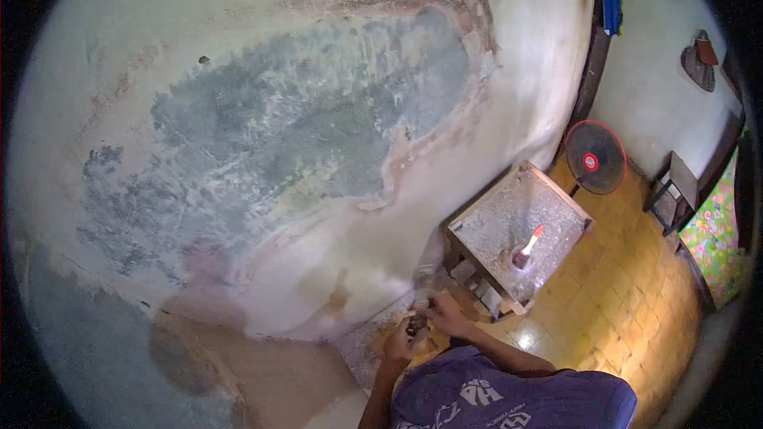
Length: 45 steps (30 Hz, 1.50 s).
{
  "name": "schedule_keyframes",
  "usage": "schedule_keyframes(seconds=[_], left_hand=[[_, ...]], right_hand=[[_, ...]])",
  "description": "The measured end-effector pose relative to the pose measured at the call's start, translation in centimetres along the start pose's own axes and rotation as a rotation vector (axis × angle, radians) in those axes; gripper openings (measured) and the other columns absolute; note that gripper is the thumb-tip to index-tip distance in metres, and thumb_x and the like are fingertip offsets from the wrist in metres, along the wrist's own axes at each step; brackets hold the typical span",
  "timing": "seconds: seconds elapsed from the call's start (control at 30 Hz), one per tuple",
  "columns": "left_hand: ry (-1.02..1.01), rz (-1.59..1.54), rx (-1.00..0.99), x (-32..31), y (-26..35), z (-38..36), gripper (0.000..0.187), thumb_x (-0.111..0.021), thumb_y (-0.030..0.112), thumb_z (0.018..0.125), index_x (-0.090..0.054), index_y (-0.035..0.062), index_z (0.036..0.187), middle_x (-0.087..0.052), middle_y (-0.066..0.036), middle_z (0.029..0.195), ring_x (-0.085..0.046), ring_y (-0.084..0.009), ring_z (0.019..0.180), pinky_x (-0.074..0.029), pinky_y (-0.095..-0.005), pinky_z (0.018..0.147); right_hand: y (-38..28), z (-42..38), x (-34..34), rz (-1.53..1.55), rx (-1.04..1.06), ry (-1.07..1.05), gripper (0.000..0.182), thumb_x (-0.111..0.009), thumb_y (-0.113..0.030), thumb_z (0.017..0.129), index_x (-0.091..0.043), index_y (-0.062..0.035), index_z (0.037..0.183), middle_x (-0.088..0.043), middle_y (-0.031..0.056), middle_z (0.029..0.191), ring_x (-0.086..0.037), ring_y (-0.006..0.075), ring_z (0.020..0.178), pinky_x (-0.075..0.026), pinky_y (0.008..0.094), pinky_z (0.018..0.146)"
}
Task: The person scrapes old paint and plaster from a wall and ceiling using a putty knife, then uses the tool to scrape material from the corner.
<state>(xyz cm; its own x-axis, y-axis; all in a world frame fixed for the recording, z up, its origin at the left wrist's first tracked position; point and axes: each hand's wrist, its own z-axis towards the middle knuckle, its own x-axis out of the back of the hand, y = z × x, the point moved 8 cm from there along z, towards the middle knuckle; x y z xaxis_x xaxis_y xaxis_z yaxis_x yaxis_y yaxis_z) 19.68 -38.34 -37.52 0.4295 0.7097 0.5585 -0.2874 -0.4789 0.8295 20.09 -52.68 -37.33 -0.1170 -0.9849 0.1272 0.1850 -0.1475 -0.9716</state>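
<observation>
My left hand (400, 342) and my right hand (448, 317) are close together in front of my body, low beside the wall. The left hand's fingers curl around a small dark thing (416, 324) that I cannot make out. My right hand is closed right against it, and a pale, blurred piece (424, 295) sticks up beside its fingers toward the wall. To the right of my hands stands a low table (548, 205) with a speckled, stained top. On it lies a brush (530, 245) with an orange-tipped, pale handle and dark bristles.
The wall (509, 87) carries a large rough grey patch (310, 111) with flaking edges. A round fan (596, 157) with a red rim stands behind the table. Further right are a small dark stand (674, 191) and a floral cloth (715, 238). Yellow tiles (604, 310) cover the floor.
</observation>
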Motion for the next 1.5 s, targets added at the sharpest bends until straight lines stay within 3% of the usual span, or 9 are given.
schedule_keyframes(seconds=[0.13,0.33,0.5,0.73,0.9,1.1,1.23,1.37,1.5], left_hand=[[-0.094,-0.244,0.035,-4.1,-8.6,-3.1,0.046,-0.075,0.025,0.085,-0.057,0.003,0.122,-0.066,-0.011,0.097,-0.063,-0.0234,0.093,-0.049,-0.0373,0.085],[-0.096,-0.285,0.037,-4.2,-5.8,-7.4,0.049,-0.071,0.009,0.079,-0.05,0.0028,0.123,-0.055,-0.013,0.107,-0.056,-0.0255,0.105,-0.044,-0.0398,0.093],[-0.094,-0.172,0.106,-7.1,-8.1,-10.6,0.051,-0.069,0.005,0.078,-0.046,0.0041,0.123,-0.051,-0.015,0.113,-0.053,-0.0264,0.107,-0.042,-0.0402,0.096],[0.021,-0.433,0.386,-8.4,-5.7,-13.5,0.051,-0.075,0.008,0.079,-0.047,0.0028,0.121,-0.054,-0.011,0.112,-0.056,-0.024,0.104,-0.048,-0.0388,0.092],[0.195,-0.425,0.458,-12.2,-8.9,-15.5,0.051,-0.083,0.014,0.075,-0.056,0.0006,0.116,-0.064,-0.011,0.108,-0.064,-0.0211,0.098,-0.055,-0.0348,0.083],[0.401,-0.383,0.475,-16.5,-6.2,-17.0,0.046,-0.084,0.015,0.074,-0.059,0.0005,0.111,-0.067,-0.011,0.099,-0.067,-0.0193,0.09,-0.056,-0.0328,0.077],[0.447,-0.639,0.649,-19.1,-5.7,-19.3,0.043,-0.085,0.017,0.074,-0.061,0.0005,0.105,-0.068,-0.011,0.094,-0.067,-0.0189,0.086,-0.056,-0.0325,0.076],[0.463,-0.398,0.689,-16.7,-2.3,-21.4,0.04,-0.085,0.019,0.074,-0.061,0.0001,0.1,-0.067,-0.011,0.093,-0.067,-0.0179,0.086,-0.056,-0.0323,0.074],[0.485,-0.379,0.766,-13.9,-3.1,-22.4,0.038,-0.085,0.02,0.074,-0.061,0.0002,0.096,-0.068,-0.012,0.092,-0.067,-0.017,0.083,-0.054,-0.0319,0.071]], right_hand=[[2.5,-5.5,5.6,0.002,-0.326,0.325,0.023,-0.059,-0.018,0.098,-0.056,-0.0033,0.115,-0.063,0.0063,0.083,-0.061,0.0168,0.068,-0.05,0.0301,0.063],[6.3,-11.9,8.4,0.224,-0.675,0.319,0.01,-0.052,-0.011,0.098,-0.047,-0.0043,0.102,-0.055,0.0053,0.074,-0.059,0.0175,0.062,-0.049,0.0331,0.057],[3.8,-15.3,7.1,0.29,-0.441,0.186,0.026,-0.053,-0.008,0.097,-0.036,-0.0035,0.116,-0.06,0.0134,0.101,-0.063,0.0184,0.077,-0.052,0.0323,0.063],[6.1,-17.2,7.3,0.02,-0.688,-0.126,0.047,-0.064,-0.014,0.094,-0.035,0.0026,0.126,-0.062,0.0187,0.108,-0.065,0.0191,0.08,-0.053,0.0326,0.066],[3.7,-15.7,11.3,-0.356,-0.306,-0.084,0.051,-0.08,-0.016,0.078,-0.054,-0.0001,0.119,-0.061,0.017,0.109,-0.062,0.0246,0.101,-0.055,0.033,0.074],[0.7,-15.8,16.9,-0.031,-0.409,-0.032,0.032,-0.081,-0.009,0.079,-0.066,-0.0008,0.106,-0.07,0.0078,0.086,-0.068,0.0124,0.071,-0.053,0.0264,0.057],[0.3,-15.0,19.6,-0.214,-0.289,-0.014,0.021,-0.082,-0.013,0.078,-0.07,-0.0009,0.089,-0.067,0.0015,0.07,-0.063,0.0068,0.064,-0.05,0.0254,0.055],[0.2,-12.5,18.9,-0.198,-0.268,-0.008,0.037,-0.085,-0.029,0.075,-0.063,0.0004,0.082,-0.056,-0.0004,0.062,-0.048,0.0106,0.058,-0.045,0.0319,0.055],[-0.8,-9.3,16.1,-0.33,-0.136,-0.014,0.032,-0.08,-0.026,0.08,-0.06,-0.0008,0.079,-0.057,0.002,0.066,-0.052,0.0122,0.062,-0.045,0.031,0.058]])
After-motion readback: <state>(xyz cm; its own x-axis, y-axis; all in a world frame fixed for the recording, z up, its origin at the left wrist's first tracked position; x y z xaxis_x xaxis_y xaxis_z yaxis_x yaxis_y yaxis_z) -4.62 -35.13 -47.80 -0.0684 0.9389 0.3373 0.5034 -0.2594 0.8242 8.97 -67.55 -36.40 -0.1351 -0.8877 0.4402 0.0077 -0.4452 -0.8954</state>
